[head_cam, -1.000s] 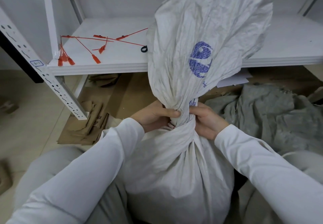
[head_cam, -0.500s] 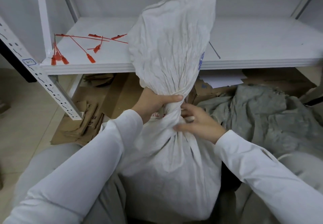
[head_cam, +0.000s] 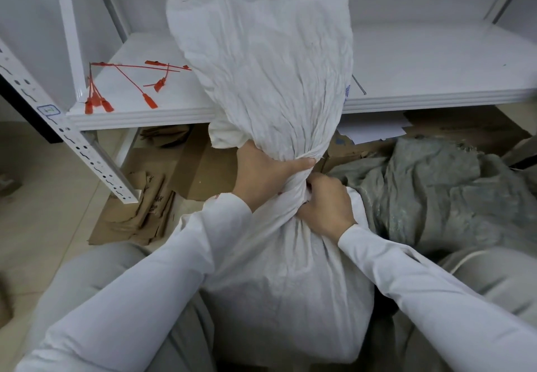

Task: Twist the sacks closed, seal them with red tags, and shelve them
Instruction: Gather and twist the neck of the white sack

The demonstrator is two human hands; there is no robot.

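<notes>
A white woven sack stands upright between my knees, its loose top fanned out above a twisted neck. My left hand grips the neck from the left, thumb wrapped across the front. Just below it, my right hand holds the neck from the right with curled fingers. Several red tags lie scattered on the left part of the white shelf behind the sack.
A white perforated shelf upright slants at the left. Flattened cardboard lies on the floor under the shelf. A crumpled grey sack is heaped at the right, with white paper behind it.
The sack's top has turned, so the blue print has moved out of sight to the right. My left hand shifted higher on the neck; my right hand closed around it lower down.
</notes>
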